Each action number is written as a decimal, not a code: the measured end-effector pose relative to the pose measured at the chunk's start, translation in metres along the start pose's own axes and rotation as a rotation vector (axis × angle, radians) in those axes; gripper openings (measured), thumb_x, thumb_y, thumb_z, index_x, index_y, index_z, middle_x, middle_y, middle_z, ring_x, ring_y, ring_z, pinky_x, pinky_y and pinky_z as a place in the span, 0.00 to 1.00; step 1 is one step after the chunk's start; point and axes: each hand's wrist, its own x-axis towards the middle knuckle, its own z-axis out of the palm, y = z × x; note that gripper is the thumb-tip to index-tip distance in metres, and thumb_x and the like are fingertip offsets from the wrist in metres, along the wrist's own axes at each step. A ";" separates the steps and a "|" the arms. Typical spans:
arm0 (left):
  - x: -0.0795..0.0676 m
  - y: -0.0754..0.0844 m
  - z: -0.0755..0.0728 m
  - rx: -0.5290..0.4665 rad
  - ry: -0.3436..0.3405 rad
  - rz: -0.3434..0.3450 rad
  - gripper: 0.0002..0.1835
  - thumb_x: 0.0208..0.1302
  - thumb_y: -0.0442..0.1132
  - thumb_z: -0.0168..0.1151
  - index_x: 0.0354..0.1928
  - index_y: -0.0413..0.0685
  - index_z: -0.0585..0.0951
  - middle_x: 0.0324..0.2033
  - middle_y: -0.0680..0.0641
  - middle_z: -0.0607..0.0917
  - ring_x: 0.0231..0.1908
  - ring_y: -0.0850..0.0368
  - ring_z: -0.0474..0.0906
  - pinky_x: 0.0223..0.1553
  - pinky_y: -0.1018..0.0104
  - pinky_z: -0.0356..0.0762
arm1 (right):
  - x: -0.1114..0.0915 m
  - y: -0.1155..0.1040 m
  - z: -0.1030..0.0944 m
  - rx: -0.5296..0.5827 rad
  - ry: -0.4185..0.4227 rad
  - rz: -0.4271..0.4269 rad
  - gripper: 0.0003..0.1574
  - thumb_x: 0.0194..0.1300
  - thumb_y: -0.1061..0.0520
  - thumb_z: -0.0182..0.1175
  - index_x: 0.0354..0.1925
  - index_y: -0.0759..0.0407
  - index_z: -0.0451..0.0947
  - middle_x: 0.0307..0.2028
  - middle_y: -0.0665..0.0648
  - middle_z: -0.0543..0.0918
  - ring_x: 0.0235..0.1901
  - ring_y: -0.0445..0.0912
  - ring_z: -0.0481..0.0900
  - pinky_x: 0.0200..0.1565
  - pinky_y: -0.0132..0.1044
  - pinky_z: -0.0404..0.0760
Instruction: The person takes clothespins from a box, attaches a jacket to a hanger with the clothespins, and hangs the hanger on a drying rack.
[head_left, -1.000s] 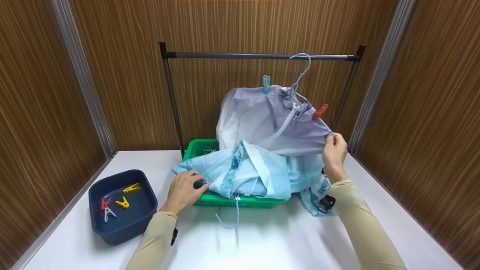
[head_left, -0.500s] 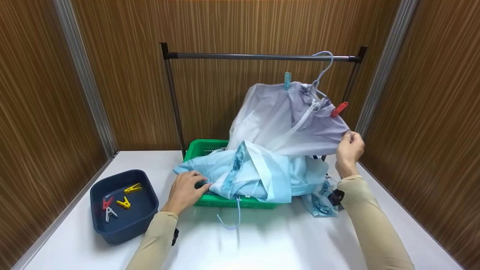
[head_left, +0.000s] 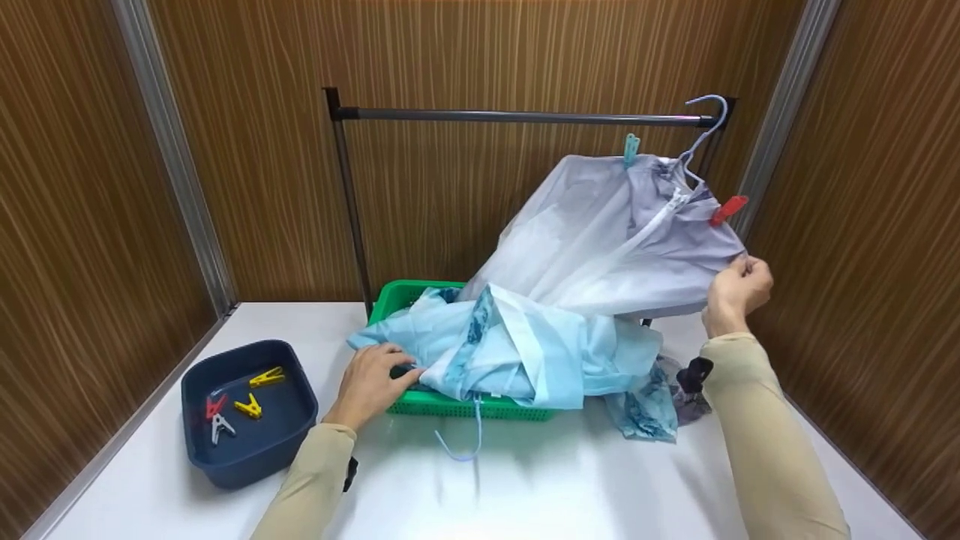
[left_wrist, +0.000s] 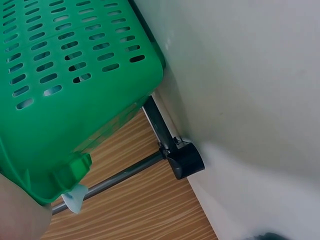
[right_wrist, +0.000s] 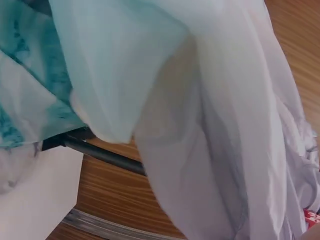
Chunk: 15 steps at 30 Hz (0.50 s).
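Right hand (head_left: 739, 292) pinches lilac-white garment (head_left: 600, 225); left hand (head_left: 373, 381) at green basket (head_left: 517, 411).

Head view, clock centred on basket: right hand sits near 3 o'clock, grip clamped on garment's edge just below red clip (head_left: 729, 210); teal clip (head_left: 631, 151) is also attached. Garment spreads toward 2 o'clock, its hanger (head_left: 712, 127) near the rail (head_left: 517, 116); contact there cannot be told. Left hand lies at 8 o'clock beside light-blue garment (head_left: 555, 360), which drapes over the basket; whether that grip clamps the rim cannot be told. Navy bin (head_left: 240, 475), holding four clips (head_left: 248, 406), stands on the tabletop (head_left: 547, 495) between 8 and 9 o'clock.
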 end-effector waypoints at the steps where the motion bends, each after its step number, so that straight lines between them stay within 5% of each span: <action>1: 0.000 0.000 0.000 -0.001 -0.001 0.000 0.14 0.62 0.54 0.67 0.42 0.55 0.88 0.46 0.50 0.85 0.52 0.47 0.77 0.60 0.48 0.69 | 0.003 -0.002 0.000 0.011 0.018 0.001 0.15 0.74 0.55 0.53 0.26 0.46 0.69 0.40 0.50 0.77 0.44 0.40 0.73 0.53 0.29 0.70; 8: 0.001 -0.001 -0.001 0.010 0.016 0.030 0.14 0.61 0.54 0.67 0.41 0.55 0.89 0.44 0.50 0.85 0.50 0.47 0.78 0.59 0.48 0.70 | 0.013 -0.014 0.006 -0.182 0.153 -0.161 0.08 0.73 0.59 0.51 0.33 0.56 0.72 0.49 0.62 0.79 0.56 0.52 0.76 0.62 0.35 0.68; 15: 0.001 0.000 0.000 0.009 -0.003 0.014 0.15 0.62 0.55 0.66 0.43 0.55 0.88 0.46 0.49 0.85 0.52 0.47 0.77 0.60 0.48 0.69 | 0.013 -0.001 0.005 -0.276 0.151 -0.201 0.11 0.74 0.57 0.50 0.45 0.63 0.74 0.52 0.62 0.77 0.58 0.54 0.74 0.63 0.40 0.67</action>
